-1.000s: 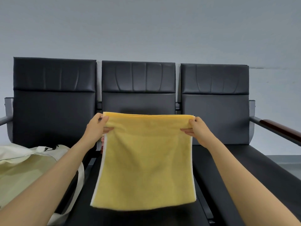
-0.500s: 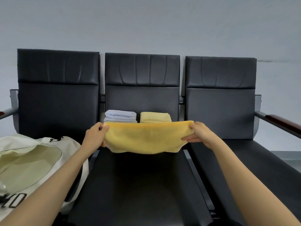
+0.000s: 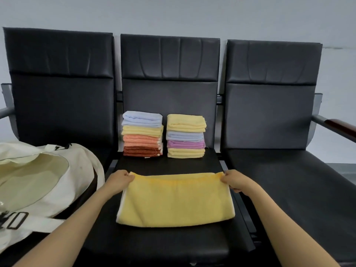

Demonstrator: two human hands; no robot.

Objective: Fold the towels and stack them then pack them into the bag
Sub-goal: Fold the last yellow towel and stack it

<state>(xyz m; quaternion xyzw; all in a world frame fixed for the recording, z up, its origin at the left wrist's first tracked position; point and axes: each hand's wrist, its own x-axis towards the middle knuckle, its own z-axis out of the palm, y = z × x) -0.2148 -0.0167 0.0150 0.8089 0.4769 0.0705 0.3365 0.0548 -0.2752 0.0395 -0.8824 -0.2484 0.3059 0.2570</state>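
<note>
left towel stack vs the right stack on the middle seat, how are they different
The left stack is topped by a light blue towel; the right stack by a yellow one. The left stack's bottom towel is brown; the right stack's is yellow. The left stack holds an orange towel, the right stack a purple one. Both are four folded towels high and stand side by side at the back of the middle seat.

front towel: yellow, white edge trim. left stack top-down: blue, yellow, orange, brown. right stack: yellow, blue, purple, yellow. bag: cream, black lettering. seats: black.
</note>
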